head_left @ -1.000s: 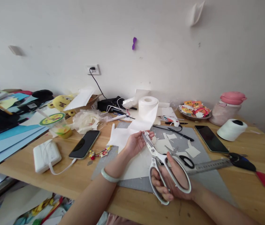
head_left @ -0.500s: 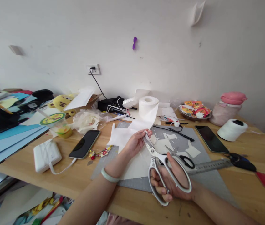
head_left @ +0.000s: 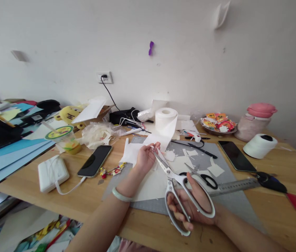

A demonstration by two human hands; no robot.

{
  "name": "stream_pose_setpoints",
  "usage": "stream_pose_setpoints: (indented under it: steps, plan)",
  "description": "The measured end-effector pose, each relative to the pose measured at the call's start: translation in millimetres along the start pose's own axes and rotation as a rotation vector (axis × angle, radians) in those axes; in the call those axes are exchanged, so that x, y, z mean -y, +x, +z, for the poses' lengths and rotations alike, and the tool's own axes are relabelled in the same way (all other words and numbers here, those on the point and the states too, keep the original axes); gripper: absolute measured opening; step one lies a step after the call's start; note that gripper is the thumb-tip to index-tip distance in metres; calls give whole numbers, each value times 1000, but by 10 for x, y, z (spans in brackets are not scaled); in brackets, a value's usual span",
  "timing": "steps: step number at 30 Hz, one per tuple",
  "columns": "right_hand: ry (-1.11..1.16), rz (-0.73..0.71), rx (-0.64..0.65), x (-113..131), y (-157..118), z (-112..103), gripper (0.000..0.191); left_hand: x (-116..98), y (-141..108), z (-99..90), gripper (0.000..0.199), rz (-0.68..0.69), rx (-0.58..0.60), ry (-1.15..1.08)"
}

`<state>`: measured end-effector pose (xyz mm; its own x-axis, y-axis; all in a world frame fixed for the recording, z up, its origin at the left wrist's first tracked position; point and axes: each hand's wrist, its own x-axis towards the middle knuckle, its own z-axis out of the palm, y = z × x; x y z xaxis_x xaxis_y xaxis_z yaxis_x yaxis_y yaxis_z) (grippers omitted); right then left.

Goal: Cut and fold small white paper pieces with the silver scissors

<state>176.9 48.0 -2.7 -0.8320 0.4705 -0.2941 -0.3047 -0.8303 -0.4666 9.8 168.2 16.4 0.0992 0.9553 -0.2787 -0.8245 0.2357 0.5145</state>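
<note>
In the head view, my right hand [head_left: 189, 203] has its fingers through the handles of large white-handled scissors [head_left: 168, 172], whose blades point up and left and stand slightly apart. Just beyond the blade tips, my left hand [head_left: 147, 156] pinches something small and white, too small to make out. Under both hands lies a grey cutting mat [head_left: 148, 206] with white paper [head_left: 148, 187] and cut scraps [head_left: 215, 168] on it. A paper roll [head_left: 165, 122] stands behind, its loose end trailing toward my left hand.
Black-handled scissors [head_left: 208, 181] and a steel ruler [head_left: 238, 185] lie right of my hands. Phones [head_left: 94, 161] [head_left: 236, 155] flank the mat. Further out are a power bank [head_left: 52, 174], a drink cup [head_left: 70, 141], a thread cone [head_left: 260, 146] and a bowl of packets [head_left: 218, 126].
My left hand has moved left, slightly away from the scissors, with the small white thing. The blades have opened a little and their tips have shifted left.
</note>
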Motion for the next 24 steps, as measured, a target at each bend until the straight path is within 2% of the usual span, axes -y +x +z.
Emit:
stream_pose_setpoints:
  steps: [8,18,24]
  plan:
    - [12,-23,-5,-12,-2,-4,90,20,6,17,17,-10,-17,22]
    - [-6,-16,-15,-2,-16,13,92,27,29,-13,35,19,-40,36]
    - [-12,-50,4,-15,-7,-27,91,30,12,-22,30,48,7,86]
